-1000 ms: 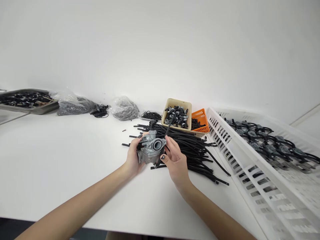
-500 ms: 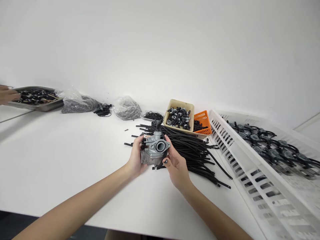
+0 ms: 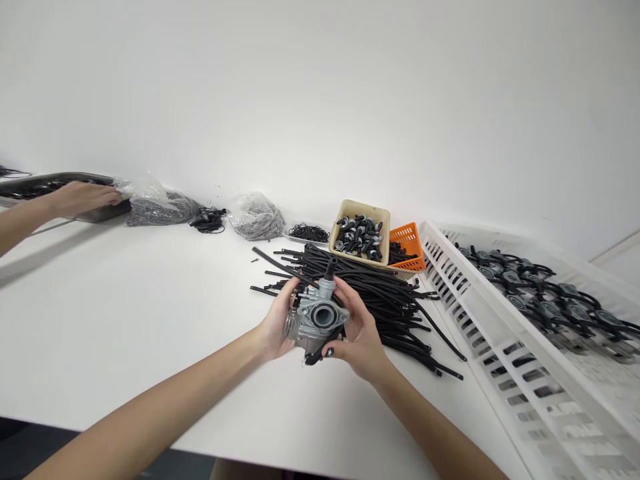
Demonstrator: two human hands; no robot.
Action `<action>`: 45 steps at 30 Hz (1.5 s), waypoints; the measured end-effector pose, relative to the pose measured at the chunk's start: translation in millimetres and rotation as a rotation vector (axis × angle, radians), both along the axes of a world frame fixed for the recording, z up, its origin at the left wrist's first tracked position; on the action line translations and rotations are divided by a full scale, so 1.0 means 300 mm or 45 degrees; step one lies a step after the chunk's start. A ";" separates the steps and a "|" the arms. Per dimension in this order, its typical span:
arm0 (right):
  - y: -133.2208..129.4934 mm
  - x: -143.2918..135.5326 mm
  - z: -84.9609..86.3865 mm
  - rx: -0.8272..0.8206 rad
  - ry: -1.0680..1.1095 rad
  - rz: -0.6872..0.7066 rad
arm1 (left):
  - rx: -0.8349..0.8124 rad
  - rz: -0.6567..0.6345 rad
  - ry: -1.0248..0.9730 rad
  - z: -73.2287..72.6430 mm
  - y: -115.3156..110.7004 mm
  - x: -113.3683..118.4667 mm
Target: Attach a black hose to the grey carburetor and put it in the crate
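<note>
Between my two hands is a grey metal carburetor, its round bore facing me and a black cap standing on top. My left hand grips its left side, the fingertips partly hidden behind it. On the other side my right hand is closed around it, thumb at the lower edge near a short black hose end. Another black hose sticks out to the upper left from behind the carburetor. Just beyond lies a loose pile of black hoses on the white table.
A cream bin of small black-and-silver parts and an orange basket stand behind the hoses. At right, a white crate holds several carburetors. Plastic bags lie along the wall. Another person's hand reaches over a metal tray.
The carburetor has come slightly down and nearer in my hands, and a black hose now shows at its upper left. The other person's hand has moved right across the tray.
</note>
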State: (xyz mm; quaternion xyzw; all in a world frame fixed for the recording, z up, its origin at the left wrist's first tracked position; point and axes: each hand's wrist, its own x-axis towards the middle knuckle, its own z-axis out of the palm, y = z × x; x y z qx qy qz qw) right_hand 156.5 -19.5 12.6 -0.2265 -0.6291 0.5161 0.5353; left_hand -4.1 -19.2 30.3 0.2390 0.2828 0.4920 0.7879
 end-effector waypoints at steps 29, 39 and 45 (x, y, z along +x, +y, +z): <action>0.026 0.027 0.032 -0.060 -0.211 -0.314 | 1.064 0.911 0.936 -0.010 0.015 -0.006; 0.041 0.023 -0.007 0.040 -0.276 -0.163 | 0.939 0.970 0.905 -0.014 0.032 0.000; 0.029 0.013 -0.008 0.132 -0.239 -0.278 | 0.837 0.927 0.824 -0.017 0.036 0.006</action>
